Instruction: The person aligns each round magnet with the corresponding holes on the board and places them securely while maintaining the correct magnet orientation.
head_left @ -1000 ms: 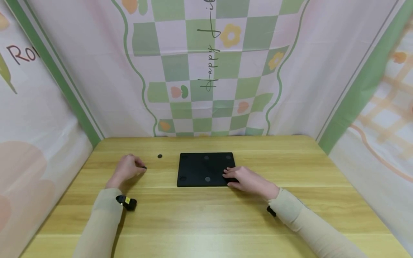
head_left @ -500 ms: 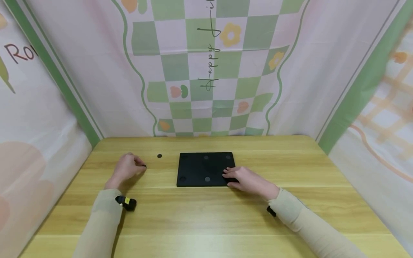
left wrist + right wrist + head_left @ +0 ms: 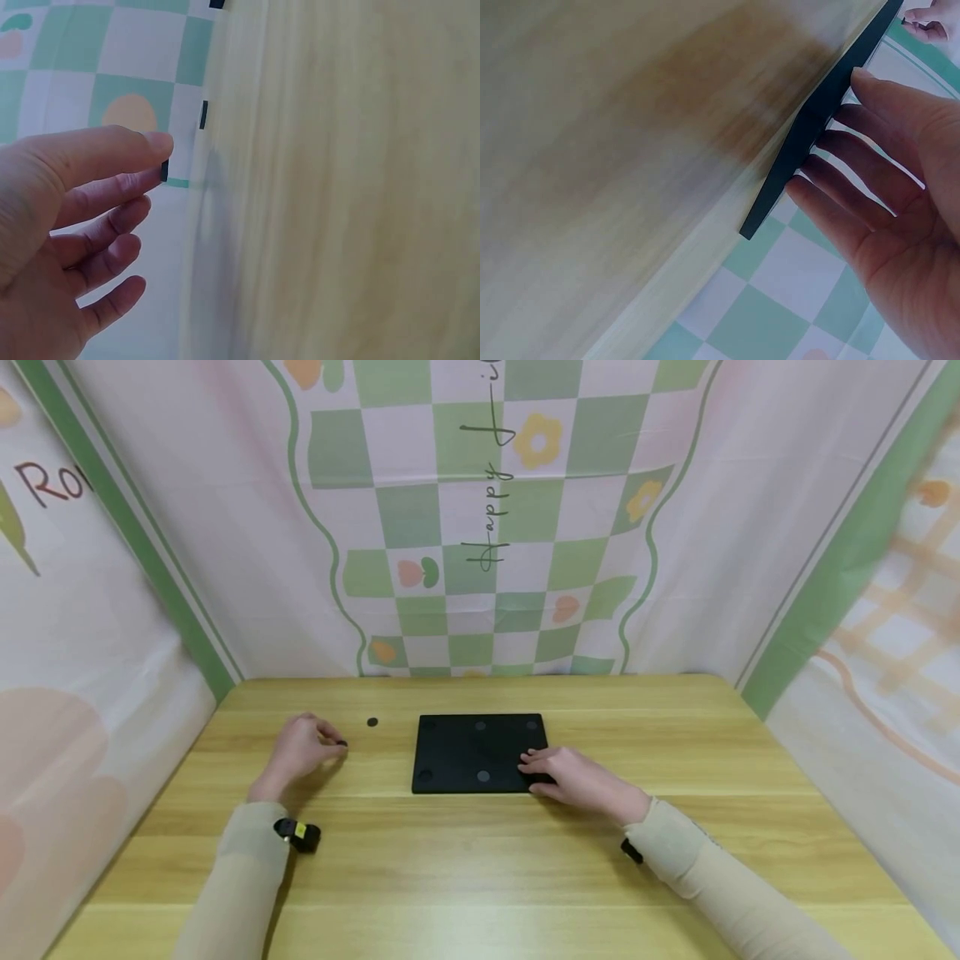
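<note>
In the head view, my left hand (image 3: 302, 747) pinches a small black disc (image 3: 342, 743) between thumb and fingertip, just above the table's left part. The left wrist view shows this disc (image 3: 164, 171) edge-on, the other fingers loosely bent. A second dark disc (image 3: 372, 722) lies flat on the table, beyond and right of that hand. A black rectangular board (image 3: 453, 752) lies mid-table with round spots in two rows; the left ones are dark, others lighter grey. My right hand (image 3: 581, 782) rests its fingertips on the board's right end, hiding that near corner.
The wooden table (image 3: 465, 868) reaches back to a fabric curtain (image 3: 465, 527) with green and white checks. More printed fabric hangs at both sides. A small black device (image 3: 298, 835) is strapped on the left wrist.
My left hand has moved slightly right and away from me with the disc between its fingers. The right hand and the board have stayed in place.
</note>
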Tool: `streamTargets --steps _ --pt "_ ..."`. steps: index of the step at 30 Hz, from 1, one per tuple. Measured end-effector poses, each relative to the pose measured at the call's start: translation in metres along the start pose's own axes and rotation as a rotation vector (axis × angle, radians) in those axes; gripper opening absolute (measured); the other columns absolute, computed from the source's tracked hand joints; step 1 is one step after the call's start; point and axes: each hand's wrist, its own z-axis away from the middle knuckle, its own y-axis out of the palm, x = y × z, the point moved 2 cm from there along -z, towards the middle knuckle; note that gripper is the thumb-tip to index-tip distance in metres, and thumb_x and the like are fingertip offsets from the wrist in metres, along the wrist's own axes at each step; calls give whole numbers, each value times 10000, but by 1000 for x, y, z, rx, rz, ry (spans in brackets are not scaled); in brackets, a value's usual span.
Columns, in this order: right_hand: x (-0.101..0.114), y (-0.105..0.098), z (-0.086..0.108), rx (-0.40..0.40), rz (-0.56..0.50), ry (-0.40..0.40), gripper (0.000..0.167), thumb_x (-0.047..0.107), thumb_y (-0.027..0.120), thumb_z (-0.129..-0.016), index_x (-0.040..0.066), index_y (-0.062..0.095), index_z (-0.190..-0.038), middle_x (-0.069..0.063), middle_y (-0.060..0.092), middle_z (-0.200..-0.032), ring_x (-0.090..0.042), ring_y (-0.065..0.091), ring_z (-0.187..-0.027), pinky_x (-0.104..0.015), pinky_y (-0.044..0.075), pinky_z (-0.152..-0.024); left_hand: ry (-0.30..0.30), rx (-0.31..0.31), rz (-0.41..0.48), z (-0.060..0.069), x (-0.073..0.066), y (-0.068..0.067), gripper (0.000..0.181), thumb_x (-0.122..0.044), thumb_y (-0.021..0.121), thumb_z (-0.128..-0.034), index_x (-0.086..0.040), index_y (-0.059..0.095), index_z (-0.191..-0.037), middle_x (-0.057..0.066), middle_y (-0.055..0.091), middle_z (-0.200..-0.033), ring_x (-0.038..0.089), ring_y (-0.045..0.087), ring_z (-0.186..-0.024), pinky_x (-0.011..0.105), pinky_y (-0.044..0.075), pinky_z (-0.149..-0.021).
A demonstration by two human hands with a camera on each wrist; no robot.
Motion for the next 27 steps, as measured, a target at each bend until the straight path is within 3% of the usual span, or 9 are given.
streamTargets --steps 7,27 --pt "0 -2 -1 -5 3 -5 333 166 666 -889 24 662 -1190 -164 616 -1252 -298 571 -1193 -437 486 -960 17 -11 3 0 -5 2 149 -196 769 -785 -77 729 -866 127 595 -971 246 527 -851 387 448 -746" --pt "1 -2 0 -2 9 -5 334 160 670 -885 17 663 -1186 -173 612 -1254 -302 577 -1185 -437 489 -954 38 10 41 0 -20 14 172 -223 779 -778 -95 717 -874 94 581 -984 216 531 -834 312 464 -693"
